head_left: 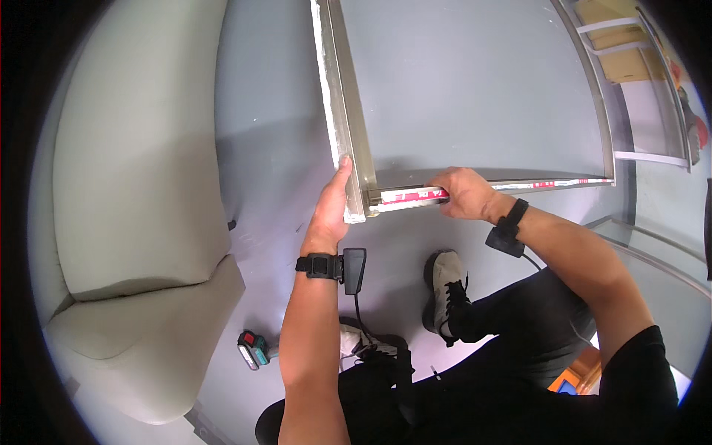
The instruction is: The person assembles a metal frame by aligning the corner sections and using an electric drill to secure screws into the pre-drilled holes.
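A large rectangular metal frame (359,126) reaches away from me, its near left corner between my hands. White, flaking strips run along its left bar, and red-and-white printed film covers parts of its near bar. My left hand (330,208) grips the left bar close to that corner, thumb on the outer edge and most fingers hidden beneath. Just right of the corner, my right hand (467,194) is wrapped over the near bar. Grey shows inside the frame; I cannot tell whether it is a panel or the floor.
A beige padded sofa (141,148) fills the left side. On the floor near my left forearm lies a teal-and-black cordless power tool (256,348). A white metal rack (653,157) stands at the far right, and an orange object (582,371) lies beside my right leg.
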### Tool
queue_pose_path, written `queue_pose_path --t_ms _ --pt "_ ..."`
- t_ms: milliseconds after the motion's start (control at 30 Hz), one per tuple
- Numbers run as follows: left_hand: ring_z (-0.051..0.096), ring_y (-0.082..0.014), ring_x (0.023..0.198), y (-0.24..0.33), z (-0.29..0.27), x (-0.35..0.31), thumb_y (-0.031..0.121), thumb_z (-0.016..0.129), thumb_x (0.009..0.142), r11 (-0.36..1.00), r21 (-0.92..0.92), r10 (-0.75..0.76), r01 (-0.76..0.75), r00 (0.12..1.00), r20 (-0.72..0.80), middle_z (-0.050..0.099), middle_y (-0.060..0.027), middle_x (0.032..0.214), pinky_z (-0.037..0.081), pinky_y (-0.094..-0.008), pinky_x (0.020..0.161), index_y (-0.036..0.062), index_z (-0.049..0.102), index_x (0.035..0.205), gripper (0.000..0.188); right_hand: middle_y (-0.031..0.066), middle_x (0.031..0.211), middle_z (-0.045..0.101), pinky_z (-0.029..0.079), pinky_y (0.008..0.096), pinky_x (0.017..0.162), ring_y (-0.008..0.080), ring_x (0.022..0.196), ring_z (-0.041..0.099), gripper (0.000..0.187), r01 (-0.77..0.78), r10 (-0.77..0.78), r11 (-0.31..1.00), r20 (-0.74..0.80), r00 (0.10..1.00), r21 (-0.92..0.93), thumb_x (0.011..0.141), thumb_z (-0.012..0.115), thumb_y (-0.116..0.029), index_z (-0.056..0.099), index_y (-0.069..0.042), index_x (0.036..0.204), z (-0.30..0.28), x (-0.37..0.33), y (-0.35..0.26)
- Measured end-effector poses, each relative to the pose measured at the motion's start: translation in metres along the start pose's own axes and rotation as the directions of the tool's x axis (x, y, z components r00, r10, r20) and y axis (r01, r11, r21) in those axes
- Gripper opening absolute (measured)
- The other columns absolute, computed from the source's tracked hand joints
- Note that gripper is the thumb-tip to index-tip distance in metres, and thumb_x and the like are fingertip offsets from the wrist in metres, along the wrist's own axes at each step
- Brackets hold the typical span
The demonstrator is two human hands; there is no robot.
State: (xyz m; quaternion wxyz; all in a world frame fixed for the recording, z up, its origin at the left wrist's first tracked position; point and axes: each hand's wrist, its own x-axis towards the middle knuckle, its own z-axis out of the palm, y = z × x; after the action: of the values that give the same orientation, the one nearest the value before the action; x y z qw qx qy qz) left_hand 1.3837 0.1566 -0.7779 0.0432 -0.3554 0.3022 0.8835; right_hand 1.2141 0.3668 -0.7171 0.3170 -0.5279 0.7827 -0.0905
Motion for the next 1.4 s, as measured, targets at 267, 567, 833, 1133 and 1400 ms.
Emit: queue_pose_path --t_ms 267,567,833,1133,1400 --pt "0.032 -0.0267 0.139 -0.004 0.007 0.004 0.059 0.050 0.093 0.973 0.222 0.075 -0.055 0.994 -0.079 0.036 -0.0184 0.149 0.025 -0.0384 0.114 -0.0039 0.027 0.147 0.086 0.0131 0.082 0.064 0.051 0.0444 0.074 0.0357 0.082 0.062 0.022 -0.033 0.029 0.999 -0.101 0.994 -0.033 0.070 0.070 -0.021 0.061 -0.005 0.082 0.005 0.008 -0.018" --pt "0.038 -0.0296 0.135 0.008 0.042 -0.010 0.056 0.048 0.095 0.928 0.366 0.153 -0.071 0.968 -0.200 0.040 -0.0233 0.144 0.029 -0.0391 0.112 -0.0050 0.025 0.146 0.083 0.0149 0.082 0.065 0.052 0.0441 0.075 0.0354 0.081 0.063 0.018 -0.079 0.068 0.982 -0.068 0.995 -0.172 0.072 0.071 -0.019 0.061 -0.006 0.081 0.012 0.013 -0.018" --pt "0.040 -0.0292 0.134 -0.003 0.034 -0.001 0.056 0.049 0.095 0.973 0.213 0.126 -0.087 0.976 -0.176 0.041 -0.0214 0.143 0.030 -0.0385 0.112 -0.0055 0.027 0.145 0.082 0.0167 0.081 0.066 0.053 0.0450 0.075 0.0367 0.080 0.064 0.019 -0.102 0.110 0.973 0.026 0.994 -0.208 0.072 0.071 -0.018 0.063 -0.004 0.083 0.002 0.018 -0.021" --pt "0.043 -0.0264 0.131 -0.008 0.037 -0.001 0.052 0.047 0.098 0.968 0.205 0.188 -0.146 0.961 -0.204 0.045 -0.0198 0.141 0.033 -0.0360 0.110 -0.0067 0.032 0.144 0.076 0.0176 0.080 0.068 0.054 0.0447 0.074 0.0377 0.079 0.066 0.014 -0.123 0.153 0.970 0.132 0.979 -0.208 0.071 0.069 -0.016 0.066 -0.004 0.078 -0.002 0.023 -0.023" --pt "0.040 -0.0276 0.134 -0.006 0.037 0.000 0.054 0.046 0.098 0.961 0.254 0.167 -0.112 0.964 -0.206 0.042 -0.0201 0.145 0.031 -0.0365 0.111 -0.0064 0.030 0.145 0.079 0.0177 0.081 0.068 0.054 0.0444 0.074 0.0376 0.080 0.066 0.010 -0.146 0.164 0.968 0.074 0.984 -0.203 0.070 0.066 -0.013 0.066 -0.004 0.075 0.010 0.021 -0.017"
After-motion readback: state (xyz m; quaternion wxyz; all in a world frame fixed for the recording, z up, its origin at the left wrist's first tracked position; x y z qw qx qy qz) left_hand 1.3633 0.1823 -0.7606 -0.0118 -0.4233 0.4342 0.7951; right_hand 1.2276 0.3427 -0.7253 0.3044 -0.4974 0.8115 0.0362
